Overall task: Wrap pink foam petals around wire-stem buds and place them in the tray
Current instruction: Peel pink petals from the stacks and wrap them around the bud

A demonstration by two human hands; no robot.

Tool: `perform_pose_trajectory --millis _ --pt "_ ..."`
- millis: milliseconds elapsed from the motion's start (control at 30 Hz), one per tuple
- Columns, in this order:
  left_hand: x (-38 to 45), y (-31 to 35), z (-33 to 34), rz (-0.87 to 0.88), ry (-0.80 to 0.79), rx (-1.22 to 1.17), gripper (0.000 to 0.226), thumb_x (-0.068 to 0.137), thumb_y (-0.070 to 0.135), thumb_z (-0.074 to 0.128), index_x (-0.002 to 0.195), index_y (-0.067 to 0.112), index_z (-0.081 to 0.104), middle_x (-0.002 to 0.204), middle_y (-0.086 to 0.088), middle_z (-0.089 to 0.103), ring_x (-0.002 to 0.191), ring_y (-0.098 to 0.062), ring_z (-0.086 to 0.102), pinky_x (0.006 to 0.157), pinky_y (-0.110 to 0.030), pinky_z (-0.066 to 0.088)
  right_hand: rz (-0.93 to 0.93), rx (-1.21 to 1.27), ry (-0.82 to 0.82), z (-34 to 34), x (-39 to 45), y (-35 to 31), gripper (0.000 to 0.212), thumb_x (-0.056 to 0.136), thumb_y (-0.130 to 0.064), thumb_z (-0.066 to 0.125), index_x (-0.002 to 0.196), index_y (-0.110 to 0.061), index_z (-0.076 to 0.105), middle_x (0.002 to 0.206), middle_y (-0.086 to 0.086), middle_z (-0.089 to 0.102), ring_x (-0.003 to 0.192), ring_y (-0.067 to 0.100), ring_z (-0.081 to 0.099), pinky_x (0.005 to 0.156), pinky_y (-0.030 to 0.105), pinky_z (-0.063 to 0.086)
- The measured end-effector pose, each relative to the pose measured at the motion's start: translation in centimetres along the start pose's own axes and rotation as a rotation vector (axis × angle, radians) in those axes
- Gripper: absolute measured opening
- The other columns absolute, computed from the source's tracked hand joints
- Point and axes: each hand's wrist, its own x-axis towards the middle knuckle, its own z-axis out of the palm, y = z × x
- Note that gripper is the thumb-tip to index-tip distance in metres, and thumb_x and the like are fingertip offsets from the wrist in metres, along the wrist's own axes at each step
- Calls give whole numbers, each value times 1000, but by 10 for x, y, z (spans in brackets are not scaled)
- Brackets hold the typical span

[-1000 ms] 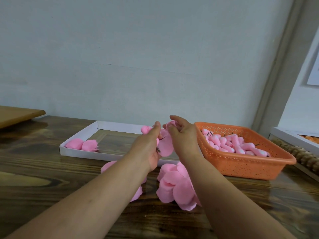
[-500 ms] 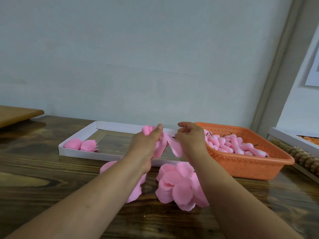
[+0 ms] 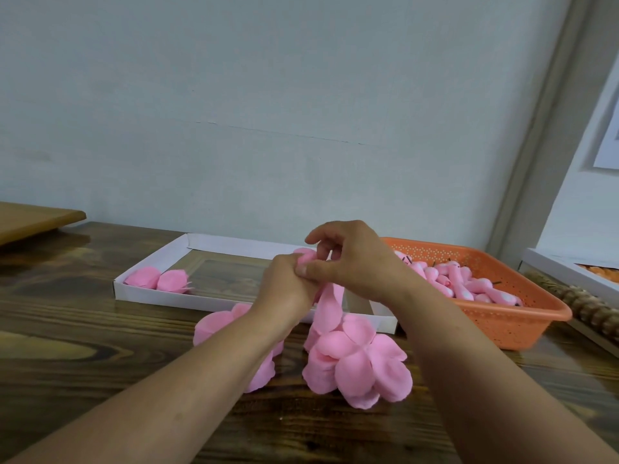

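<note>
My left hand [image 3: 286,289] grips a pink bud [image 3: 306,255] above the near rim of the white tray [image 3: 207,244]. My right hand [image 3: 351,262] pinches a pink foam petal [image 3: 330,308] against that bud, and the petal hangs down below both hands. Loose petal clusters [image 3: 358,363] lie on the wooden table in front of me, with more petals [image 3: 214,324] partly hidden under my left forearm. Two wrapped buds [image 3: 157,279] lie in the tray's left end. The bud's wire stem is hidden by my fingers.
An orange perforated basket [image 3: 522,316] at the right holds several unwrapped pink buds [image 3: 465,284] with wire stems. A white box [image 3: 562,266] and a knobbly wooden rod [image 3: 576,301] sit at the far right. A wooden board [image 3: 33,219] is at the far left. A wall stands close behind.
My hands have closed together. The right hand has moved left onto the bud and pressed the petal against it; the petal now hangs lower.
</note>
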Motion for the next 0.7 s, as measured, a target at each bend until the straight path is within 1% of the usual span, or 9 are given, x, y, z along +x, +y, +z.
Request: perform_pose_trajectory --millis 100,167,267,300,400,500,567,633,700 --pt "0 -1 0 98 -1 121 36 85 8 50 54 25 46 51 5 50 50 -9 47 41 -15 30 4 35 -44 -4 1 -2 12 76 -19 75 86 -17 68 69 -6 59 61 5 49 59 19 39" --pt "0 -3 -1 125 -8 156 35 87 9 50 57 26 46 53 4 49 51 -8 47 41 -16 28 -6 30 -77 -5 1 -3 8 77 -14 73 84 -13 70 69 -1 61 64 11 51 62 25 41" --pt "0 -5 -1 142 -10 170 32 89 12 51 62 27 47 57 6 51 53 -5 47 40 -14 28 -9 36 -92 -5 1 -3 8 77 -10 72 84 -8 71 76 10 68 70 27 59 66 35 49" --pt "0 -5 -1 143 -8 173 32 91 14 51 63 29 47 58 7 51 54 -4 47 39 -13 30 -8 34 -91 -5 1 -2 8 78 -11 73 84 -6 71 79 12 68 71 27 60 68 35 49" --pt "3 -7 0 118 -8 217 32 93 18 50 64 30 46 60 8 52 56 -2 49 42 -14 30 -22 -19 -92 -2 1 -2 7 79 -12 72 80 -6 69 72 6 63 62 12 51 61 25 44" --pt "4 -10 1 103 24 246 35 94 19 51 61 29 47 58 9 51 55 -3 48 39 -12 30 -36 -55 -84 3 -1 -3 3 81 -9 66 81 -9 69 74 6 64 57 7 47 52 11 37" --pt "4 -12 1 71 17 180 34 93 19 53 61 27 50 58 6 54 57 -11 54 43 -17 35 -34 -49 -70 6 -2 -3 9 82 -7 62 84 -10 70 81 9 68 58 7 48 53 9 37" --pt "4 -12 0 33 6 148 32 92 19 54 60 24 53 58 2 57 60 -14 58 48 -25 42 -41 -45 -54 8 -4 -3 13 83 -5 59 86 -10 71 81 9 68 56 2 47 51 6 36" --pt "4 -13 1 4 2 155 32 91 18 54 59 23 54 59 1 58 62 -19 60 52 -27 44 -42 -37 -44 11 -4 -4 14 83 -4 58 84 -11 71 80 11 68 57 5 49 50 8 38"
